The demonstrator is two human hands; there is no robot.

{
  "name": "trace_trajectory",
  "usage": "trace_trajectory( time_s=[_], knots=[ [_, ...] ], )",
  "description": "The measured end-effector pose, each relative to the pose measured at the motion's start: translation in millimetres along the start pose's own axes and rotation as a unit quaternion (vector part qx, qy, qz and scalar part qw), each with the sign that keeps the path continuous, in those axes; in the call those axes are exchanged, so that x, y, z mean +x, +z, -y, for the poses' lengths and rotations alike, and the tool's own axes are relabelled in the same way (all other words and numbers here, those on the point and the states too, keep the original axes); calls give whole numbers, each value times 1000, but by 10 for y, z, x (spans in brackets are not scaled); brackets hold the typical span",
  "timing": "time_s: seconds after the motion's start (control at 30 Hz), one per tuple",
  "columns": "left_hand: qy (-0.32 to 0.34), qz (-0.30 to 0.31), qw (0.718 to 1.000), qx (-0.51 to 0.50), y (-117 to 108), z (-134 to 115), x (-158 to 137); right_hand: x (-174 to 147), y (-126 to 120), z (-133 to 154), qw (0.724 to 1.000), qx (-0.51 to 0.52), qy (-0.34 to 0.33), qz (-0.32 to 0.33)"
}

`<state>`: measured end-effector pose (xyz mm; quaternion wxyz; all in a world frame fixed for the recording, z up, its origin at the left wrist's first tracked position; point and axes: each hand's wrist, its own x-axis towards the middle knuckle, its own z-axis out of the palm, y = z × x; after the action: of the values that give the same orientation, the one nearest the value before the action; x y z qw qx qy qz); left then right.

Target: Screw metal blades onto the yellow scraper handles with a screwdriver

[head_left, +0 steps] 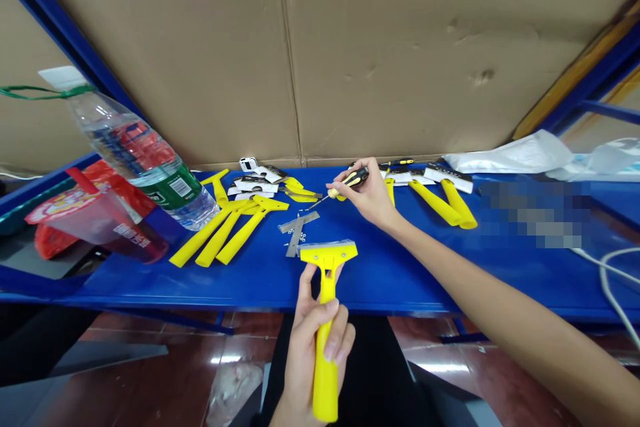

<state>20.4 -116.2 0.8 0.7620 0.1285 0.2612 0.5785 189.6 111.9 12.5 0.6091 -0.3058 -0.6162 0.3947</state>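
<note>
My left hand point(320, 340) is wrapped round the handle of a yellow scraper point(326, 373), held upright near the table's front edge. Two screws show in its wide head, and a clear strip lies along the top. My right hand point(367, 197) grips a screwdriver point(356, 178) with a black and yellow handle, its thin shaft pointing down and left at the table. By its tip lie tiny screws and nuts point(296, 236) and crossed flat metal blades point(299, 223). Several yellow scraper handles point(243, 235) lie left of these.
A water bottle point(165, 180) and a red-tinted plastic cup point(110, 223) stand at the left of the blue table point(240, 283). Scrapers with white-covered heads point(440, 203) lie on the right, near a plastic bag point(510, 157) and a white cable point(607, 273). Cardboard point(350, 53) walls the back.
</note>
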Motion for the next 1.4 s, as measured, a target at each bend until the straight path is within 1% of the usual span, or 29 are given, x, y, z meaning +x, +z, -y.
trace_trajectory(
  time_s=[0.2, 0.37, 0.47, 0.6, 0.7, 0.77, 0.87, 1.07, 1.3, 1.4],
  knots=[
    [9, -32, 999, -13, 88, -12, -25, 11, 24, 7, 1000, -11, 11, -6],
    [39, -74, 996, -23, 181, -50, 11, 50, -3, 89, 1000, 14, -17, -21],
    [69, -88, 993, -30, 279, -98, 148, 79, -54, 210, 998, 25, -38, -35],
    [103, -91, 989, -51, 453, -157, 439, 116, -141, 397, 995, 33, -56, -74],
    [128, -89, 986, -51, 519, -166, 627, 145, -198, 466, 993, 27, -67, -94],
    [133, -86, 986, -48, 510, -157, 701, 163, -223, 462, 993, 21, -70, -95],
    [134, -82, 987, -43, 462, -144, 740, 174, -237, 415, 994, 10, -71, -81],
    [125, -65, 989, -41, 450, -150, 748, 145, -208, 393, 997, 0, -62, -56],
    [109, -46, 993, -24, 421, -143, 771, 112, -143, 408, 997, 1, -59, -51],
    [115, -40, 992, -15, 401, -140, 758, 109, -136, 393, 996, 3, -70, -54]
  ],
)
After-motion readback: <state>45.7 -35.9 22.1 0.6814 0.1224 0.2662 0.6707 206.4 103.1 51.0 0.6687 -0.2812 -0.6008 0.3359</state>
